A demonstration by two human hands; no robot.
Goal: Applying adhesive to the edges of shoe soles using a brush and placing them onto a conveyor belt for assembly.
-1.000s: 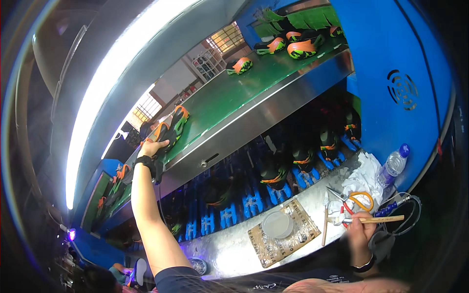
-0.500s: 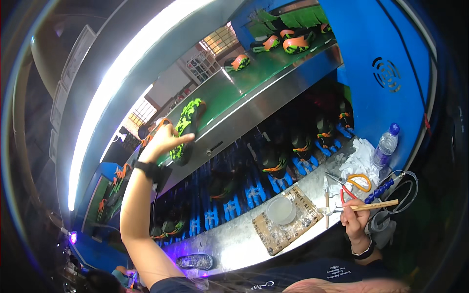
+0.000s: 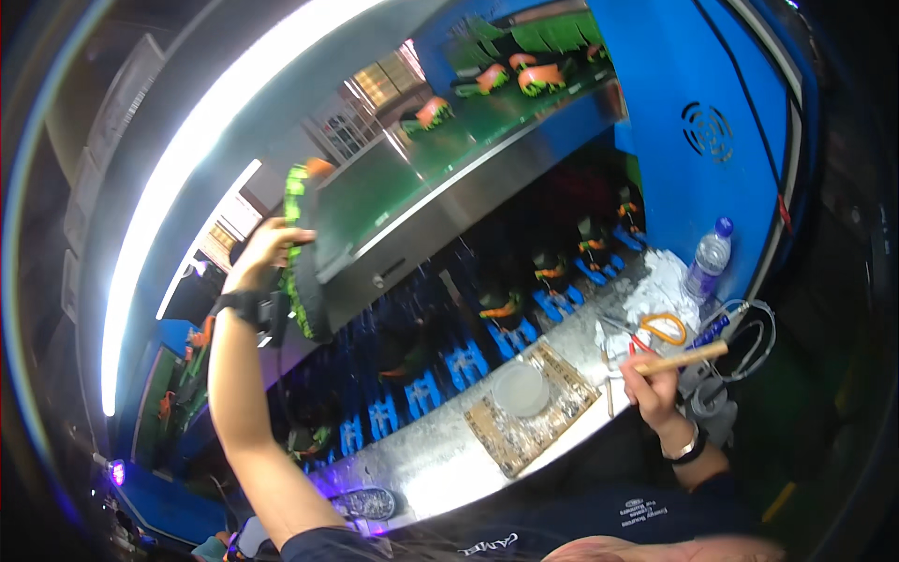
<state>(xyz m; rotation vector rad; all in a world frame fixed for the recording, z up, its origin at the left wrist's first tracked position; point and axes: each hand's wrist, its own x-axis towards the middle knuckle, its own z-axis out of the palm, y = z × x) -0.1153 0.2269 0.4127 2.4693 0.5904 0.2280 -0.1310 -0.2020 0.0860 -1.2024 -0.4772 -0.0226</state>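
Observation:
My left hand (image 3: 264, 251) is raised over the near edge of the green conveyor belt (image 3: 375, 199), closed around a black shoe (image 3: 318, 281) with a bright yellow-green sole edge and a bit of orange at its top end. The shoe is upright on end and seen nearly edge-on. At the right, my right hand (image 3: 655, 391) grips a wooden-handled tool (image 3: 695, 357); its working end is hidden by the fingers. The hand is near the bench's front edge, beside orange-handled scissors (image 3: 663, 328) and a thin stick (image 3: 610, 393).
A translucent bowl (image 3: 521, 390) sits on brown cardboard (image 3: 482, 433). White crumpled cloth (image 3: 660, 281) and a water bottle (image 3: 709, 258) stand right. Below the belt, several shoes rest on blue holders (image 3: 466, 365). Orange-and-green shoes (image 3: 540, 79) ride the far belt. A dark sole-shaped piece (image 3: 370, 503) lies front left.
The shoe in my left hand has moved left and turned from showing its patterned yellow-green face to nearly edge-on. My right hand still holds the wooden-handled tool. The whole view has shifted slightly.

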